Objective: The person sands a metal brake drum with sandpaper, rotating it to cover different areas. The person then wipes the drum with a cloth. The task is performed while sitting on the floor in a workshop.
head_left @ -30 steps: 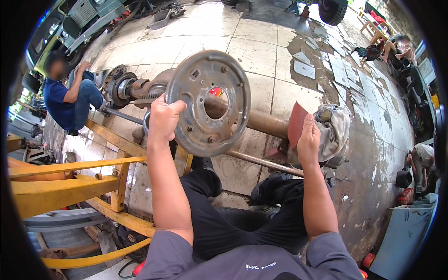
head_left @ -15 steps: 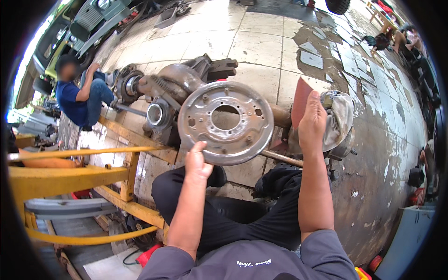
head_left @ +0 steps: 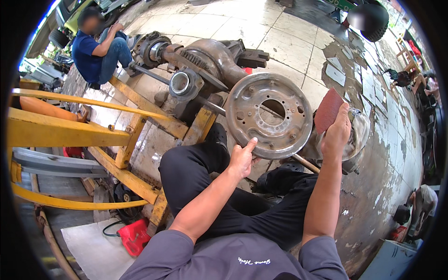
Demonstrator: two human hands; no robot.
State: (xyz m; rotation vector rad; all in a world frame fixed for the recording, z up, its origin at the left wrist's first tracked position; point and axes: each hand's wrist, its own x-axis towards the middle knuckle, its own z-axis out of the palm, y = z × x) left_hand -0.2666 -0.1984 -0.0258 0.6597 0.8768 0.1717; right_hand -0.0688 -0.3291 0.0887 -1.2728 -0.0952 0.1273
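My left hand (head_left: 243,160) grips the lower rim of a round brake backing plate (head_left: 255,100), its thumb lying on the front face. The plate is brownish bare metal with a large centre hole, small bolt holes and slots, and it is tilted up toward me. To its right, my right hand (head_left: 337,133) pinches a bent sheet of reddish-brown sandpaper (head_left: 328,111). The sheet is beside the plate's right rim; whether they touch I cannot tell. Behind the plate lies a heavy axle housing (head_left: 212,55), with a round hub piece (head_left: 180,84) near it.
A yellow metal frame (head_left: 70,128) stands at the left. A rag-covered part (head_left: 359,135) sits beyond my right hand. At the far left a person in blue (head_left: 95,56) squats by the axle. A red container (head_left: 134,236) is at lower left. Broken tiles (head_left: 335,73) mark the right floor.
My view has swung, shifting the surroundings. My left hand has carried the plate rightward relative to the axle. The sandpaper has turned to show more of its face and is closer to the rim.
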